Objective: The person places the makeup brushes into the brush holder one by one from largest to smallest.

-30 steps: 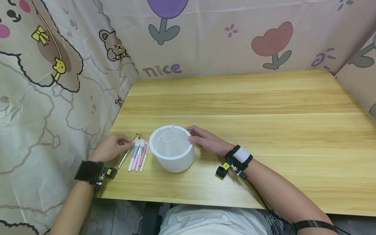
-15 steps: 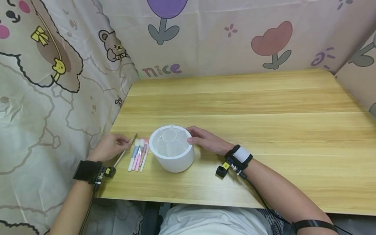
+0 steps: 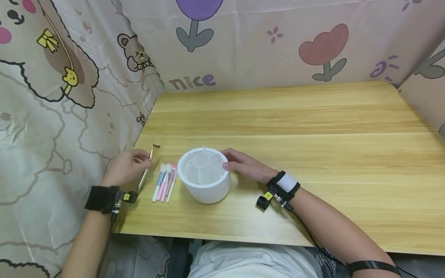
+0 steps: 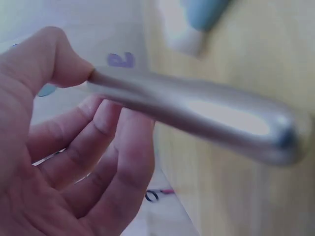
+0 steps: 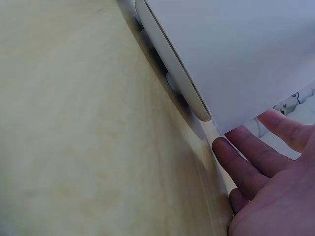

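Take the white tub as the centre of the dial, twelve at the far edge. Beyond nine o'clock, a patterned curtain (image 3: 41,154) hangs down the side of the bench (image 3: 313,119). Next in, also at nine, here's the left hand (image 3: 126,166), and its fingers have a slim brush (image 3: 143,179) pinched between them! Silvery handle down towards seven, dark tip up towards one. Just inside that, at nine again and close by the tub, a cluster of small brushes (image 3: 164,183) lies on the bench, white, blue and pink, their heads towards one. Dead centre, the white tub (image 3: 208,193) stands upright, a translucent, divided insert (image 3: 189,166) showing within its rim. And between two and three, the right hand (image 3: 245,168): fingers loosely spread, touching the tub's outer wall, thumb by the rim, no clench there.
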Available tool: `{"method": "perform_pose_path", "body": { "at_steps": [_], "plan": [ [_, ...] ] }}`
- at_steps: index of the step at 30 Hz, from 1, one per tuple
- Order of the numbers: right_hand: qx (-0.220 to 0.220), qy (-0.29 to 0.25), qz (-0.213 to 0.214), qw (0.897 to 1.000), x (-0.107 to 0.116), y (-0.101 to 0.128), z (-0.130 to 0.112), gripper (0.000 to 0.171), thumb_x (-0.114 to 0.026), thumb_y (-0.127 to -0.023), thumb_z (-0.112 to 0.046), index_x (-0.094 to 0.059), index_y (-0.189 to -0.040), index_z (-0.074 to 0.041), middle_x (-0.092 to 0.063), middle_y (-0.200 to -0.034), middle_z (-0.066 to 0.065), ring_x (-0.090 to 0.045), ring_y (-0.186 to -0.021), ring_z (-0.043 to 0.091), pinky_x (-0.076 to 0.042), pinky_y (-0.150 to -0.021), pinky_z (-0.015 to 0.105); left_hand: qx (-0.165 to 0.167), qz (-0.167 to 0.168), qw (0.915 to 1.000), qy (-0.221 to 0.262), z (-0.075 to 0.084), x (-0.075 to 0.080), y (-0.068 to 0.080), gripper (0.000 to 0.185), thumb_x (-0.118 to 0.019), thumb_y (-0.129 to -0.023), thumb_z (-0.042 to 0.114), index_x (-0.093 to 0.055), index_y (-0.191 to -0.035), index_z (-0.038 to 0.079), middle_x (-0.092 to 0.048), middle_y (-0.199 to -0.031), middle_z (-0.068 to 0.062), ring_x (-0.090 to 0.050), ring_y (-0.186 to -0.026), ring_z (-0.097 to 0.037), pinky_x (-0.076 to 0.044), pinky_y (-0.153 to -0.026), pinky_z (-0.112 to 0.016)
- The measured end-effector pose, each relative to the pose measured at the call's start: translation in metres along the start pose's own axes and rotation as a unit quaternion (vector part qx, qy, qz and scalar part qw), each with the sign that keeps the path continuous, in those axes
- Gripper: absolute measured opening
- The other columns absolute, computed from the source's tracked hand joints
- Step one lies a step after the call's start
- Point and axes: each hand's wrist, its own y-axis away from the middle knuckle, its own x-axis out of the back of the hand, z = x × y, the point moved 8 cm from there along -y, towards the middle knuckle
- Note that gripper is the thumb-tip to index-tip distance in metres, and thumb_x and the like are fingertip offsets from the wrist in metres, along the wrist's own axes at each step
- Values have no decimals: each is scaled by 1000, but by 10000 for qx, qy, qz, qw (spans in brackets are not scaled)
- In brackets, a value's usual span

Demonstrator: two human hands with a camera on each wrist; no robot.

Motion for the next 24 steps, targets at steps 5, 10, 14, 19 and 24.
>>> {"method": "perform_pose_path", "body": {
  "at_steps": [5,10,14,19,24],
  "plan": [
    [-3,-37,18,10000,1,1,-1,49,-54,-104,-40,-49,-150,-24,-58,-150,2,-51,-143,24,-34,-127,53,-174,379,9986,311,20,9,-6,37,-63,-99,36,-71,-125,11,-76,-116,-16,-70,-102,-30,-54,-81,-32],
    [39,-89,-64,9999,-1,1,-2,50,-54,-104,-40,-48,-150,-23,-57,-152,3,-49,-145,25,-34,-127,55,-432,1097,9895,842,39,17,-12,32,-67,-96,30,-73,-119,9,-77,-108,-13,-67,-92,-15,-52,-82,-26],
    [37,-100,-74,9999,-1,1,-1,48,-54,-104,-39,-49,-149,-23,-57,-151,4,-50,-145,25,-34,-127,55,-356,1730,9708,1625,47,22,-16,28,-72,-94,27,-74,-114,7,-75,-95,10,-66,-87,1,-53,-84,-15],
    [49,-81,-73,9999,0,0,0,48,-55,-104,-40,-50,-148,-22,-59,-150,3,-50,-144,24,-34,-127,54,-491,2339,9302,2786,56,26,-20,22,-74,-92,21,-75,-110,8,-71,-87,25,-69,-84,2,-57,-82,-11],
    [54,-55,-94,9999,0,2,-1,50,-56,-103,-42,-50,-148,-22,-59,-149,4,-51,-143,24,-35,-127,54,-1104,2490,8801,3888,73,25,-27,18,-71,-91,6,-77,-109,7,-77,-87,12,-74,-77,-5,-64,-74,-19]
  ]
}}
